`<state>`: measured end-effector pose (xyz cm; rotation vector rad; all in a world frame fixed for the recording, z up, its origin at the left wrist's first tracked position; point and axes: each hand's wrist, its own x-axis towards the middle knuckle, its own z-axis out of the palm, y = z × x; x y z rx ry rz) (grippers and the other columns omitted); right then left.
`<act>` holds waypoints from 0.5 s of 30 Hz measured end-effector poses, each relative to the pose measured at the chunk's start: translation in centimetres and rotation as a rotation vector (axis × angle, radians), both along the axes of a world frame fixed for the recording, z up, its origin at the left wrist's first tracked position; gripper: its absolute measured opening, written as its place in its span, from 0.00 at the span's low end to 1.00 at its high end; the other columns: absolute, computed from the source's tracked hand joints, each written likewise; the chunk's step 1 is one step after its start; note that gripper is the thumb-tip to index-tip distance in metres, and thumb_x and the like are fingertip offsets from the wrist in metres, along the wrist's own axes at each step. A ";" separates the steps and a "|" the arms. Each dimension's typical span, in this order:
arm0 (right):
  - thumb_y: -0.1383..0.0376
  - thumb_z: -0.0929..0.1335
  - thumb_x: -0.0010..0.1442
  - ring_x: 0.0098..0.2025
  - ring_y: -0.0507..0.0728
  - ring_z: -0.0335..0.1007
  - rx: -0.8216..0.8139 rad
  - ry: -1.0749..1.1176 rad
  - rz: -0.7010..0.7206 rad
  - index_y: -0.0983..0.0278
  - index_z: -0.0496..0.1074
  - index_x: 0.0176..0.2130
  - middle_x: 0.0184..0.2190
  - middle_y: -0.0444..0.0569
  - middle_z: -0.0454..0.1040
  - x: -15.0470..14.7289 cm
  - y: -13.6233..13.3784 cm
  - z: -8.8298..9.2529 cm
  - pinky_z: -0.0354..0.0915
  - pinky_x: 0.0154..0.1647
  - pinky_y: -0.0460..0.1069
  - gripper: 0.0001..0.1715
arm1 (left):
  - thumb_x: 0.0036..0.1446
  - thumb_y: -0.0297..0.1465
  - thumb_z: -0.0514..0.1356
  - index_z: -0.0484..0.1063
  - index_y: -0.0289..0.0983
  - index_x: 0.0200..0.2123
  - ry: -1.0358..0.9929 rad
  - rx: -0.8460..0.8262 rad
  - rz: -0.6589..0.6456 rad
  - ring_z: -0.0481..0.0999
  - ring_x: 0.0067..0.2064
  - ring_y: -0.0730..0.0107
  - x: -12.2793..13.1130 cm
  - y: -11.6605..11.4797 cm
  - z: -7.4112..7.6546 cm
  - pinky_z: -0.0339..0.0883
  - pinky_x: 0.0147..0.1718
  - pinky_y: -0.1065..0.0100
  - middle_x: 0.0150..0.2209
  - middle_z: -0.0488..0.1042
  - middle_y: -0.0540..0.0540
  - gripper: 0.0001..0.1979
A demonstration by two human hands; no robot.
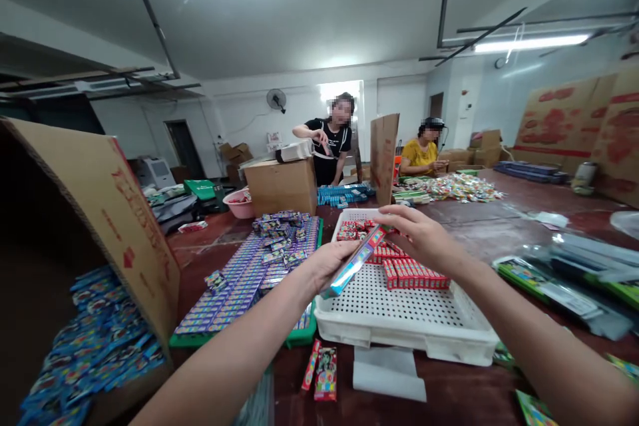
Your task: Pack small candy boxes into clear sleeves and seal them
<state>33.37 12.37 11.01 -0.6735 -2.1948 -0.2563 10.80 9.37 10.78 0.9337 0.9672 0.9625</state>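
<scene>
Both my hands hold one long narrow packet (pixel 355 261) above a white perforated tray (pixel 399 319). My left hand (pixel 327 265) grips its lower end, fingers wrapped round it. My right hand (pixel 417 234) pinches its upper end. Rows of small red boxes (pixel 412 273) lie in the tray under my right hand. To the left, a green tray (pixel 299 336) is packed with purple-blue packets (pixel 249 276).
A big open cardboard box (pixel 107 213) at the left holds blue packets (pixel 94 346). Two red packets (pixel 319 373) and a white sheet (pixel 387 373) lie in front of the tray. Clear-wrapped packs (pixel 569 279) sit at the right. Two people work behind cartons (pixel 282 185) at the far end.
</scene>
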 end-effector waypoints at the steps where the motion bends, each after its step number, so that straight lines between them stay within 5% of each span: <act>1: 0.67 0.64 0.70 0.54 0.59 0.75 0.008 -0.055 -0.005 0.54 0.72 0.57 0.56 0.50 0.74 0.5 0.3 0.7 0.74 0.53 0.57 0.19 | 0.61 0.27 0.65 0.77 0.27 0.35 -0.002 0.013 0.017 0.74 0.22 0.72 0.1 0.2 0.1 0.68 0.22 0.73 0.25 0.78 0.42 0.06; 5: 0.69 0.64 0.69 0.51 0.58 0.76 0.146 -0.008 -0.121 0.58 0.76 0.50 0.53 0.51 0.75 4.0 3.1 3.2 0.73 0.50 0.54 0.14 | 0.64 0.33 0.64 0.76 0.32 0.41 -0.032 0.169 0.209 0.77 0.33 0.71 -0.6 0.1 1.4 0.69 0.30 0.74 0.35 0.81 0.43 0.09; 9: 0.71 0.66 0.66 0.55 0.57 0.74 0.210 0.135 -0.350 0.62 0.77 0.45 0.53 0.54 0.75 8.0 5.9 5.4 0.68 0.54 0.52 0.11 | 0.65 0.40 0.63 0.77 0.37 0.45 0.028 0.481 0.427 0.77 0.44 0.68 -2.3 -4.5 2.5 0.68 0.39 0.73 0.45 0.80 0.45 0.13; 12: 0.71 0.66 0.67 0.56 0.56 0.72 0.182 0.120 -0.418 0.65 0.77 0.45 0.55 0.59 0.74 9.1 6.4 6.2 0.64 0.52 0.49 0.11 | 0.66 0.44 0.61 0.79 0.40 0.46 0.182 0.692 0.328 0.75 0.51 0.64 -3.1 -10.6 1.9 0.66 0.50 0.69 0.48 0.79 0.45 0.16; 15: 0.71 0.65 0.67 0.56 0.55 0.71 0.155 0.091 -0.428 0.67 0.77 0.46 0.56 0.60 0.74 8.6 6.2 6.4 0.63 0.51 0.49 0.12 | 0.67 0.43 0.59 0.79 0.43 0.45 0.256 0.731 0.161 0.73 0.55 0.62 -3.2 -15.7 1.0 0.64 0.56 0.66 0.51 0.77 0.45 0.14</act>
